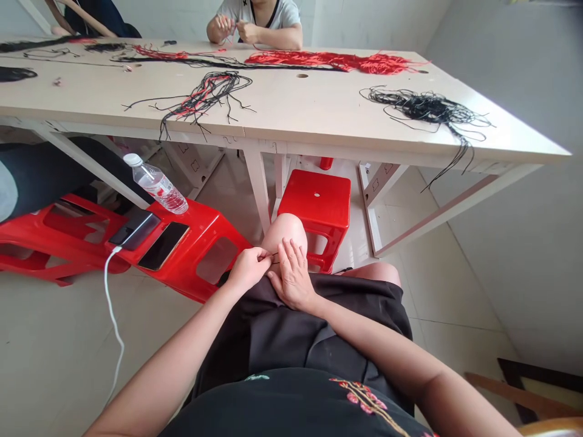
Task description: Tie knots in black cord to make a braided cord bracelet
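Both my hands rest on my left knee, just above the hem of my black skirt. My left hand is curled, its fingertips pinched together against the fingers of my right hand. My right hand lies over the knee with fingers bent and close together. What sits between the fingertips is too small to make out; it may be a thin thread.
A long pale table stands ahead with bundles of red cords and black cords. A person works at its far side. A tipped red stool at left carries two phones and a water bottle. Another red stool is under the table.
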### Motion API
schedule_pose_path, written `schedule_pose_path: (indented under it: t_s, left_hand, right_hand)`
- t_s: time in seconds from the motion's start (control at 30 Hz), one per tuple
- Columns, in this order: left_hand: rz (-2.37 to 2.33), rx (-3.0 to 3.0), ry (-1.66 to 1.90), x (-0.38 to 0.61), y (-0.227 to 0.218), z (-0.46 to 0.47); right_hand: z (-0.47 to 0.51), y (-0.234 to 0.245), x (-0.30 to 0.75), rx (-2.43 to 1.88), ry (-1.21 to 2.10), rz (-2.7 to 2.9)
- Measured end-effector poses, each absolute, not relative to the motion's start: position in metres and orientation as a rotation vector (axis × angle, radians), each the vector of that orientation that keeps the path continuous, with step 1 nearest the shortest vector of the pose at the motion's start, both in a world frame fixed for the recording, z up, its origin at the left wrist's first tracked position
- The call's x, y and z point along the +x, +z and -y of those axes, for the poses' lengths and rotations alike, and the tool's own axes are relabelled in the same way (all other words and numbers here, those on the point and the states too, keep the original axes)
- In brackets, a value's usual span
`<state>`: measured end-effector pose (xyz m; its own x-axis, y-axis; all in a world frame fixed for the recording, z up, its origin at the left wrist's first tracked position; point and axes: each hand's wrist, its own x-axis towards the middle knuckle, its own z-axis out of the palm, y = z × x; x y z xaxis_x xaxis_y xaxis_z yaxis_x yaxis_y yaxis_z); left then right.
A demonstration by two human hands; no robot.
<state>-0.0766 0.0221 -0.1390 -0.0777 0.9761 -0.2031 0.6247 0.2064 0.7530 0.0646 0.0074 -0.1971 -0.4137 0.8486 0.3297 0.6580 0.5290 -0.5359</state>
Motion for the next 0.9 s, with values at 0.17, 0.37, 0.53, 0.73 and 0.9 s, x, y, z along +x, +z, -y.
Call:
schedule_pose_path:
  t_s: [0.17, 0.37, 0.53, 0.73, 0.9]
  left_hand:
    - [-1.816, 1.493, 0.643, -0.077, -0.134, -0.030]
    - [-1.808, 1.480, 0.667, -0.077, -0.132, -0.033]
    - [-1.760, 1.460, 0.689, -0.076, -0.136, -0.028]
    - [-1.770, 1.345, 0.742, -0.080, -0.146, -0.031]
    - [-1.780, 1.324, 0.755, -0.078, -0.144, -0.030]
  right_hand:
    - [-0.025, -0.208, 0.048, -1.387, 0.371, 2.235]
    - [-0.025, -0.208, 0.049, -1.392, 0.346, 2.228]
    - [-0.007, -0.205, 0.050, -1.295, 0.193, 2.266]
    - [0.015, -0.191, 0.068, -0.987, 0.397, 2.449]
    - [0.018, -0.186, 0.073, -0.909, 0.780, 2.299]
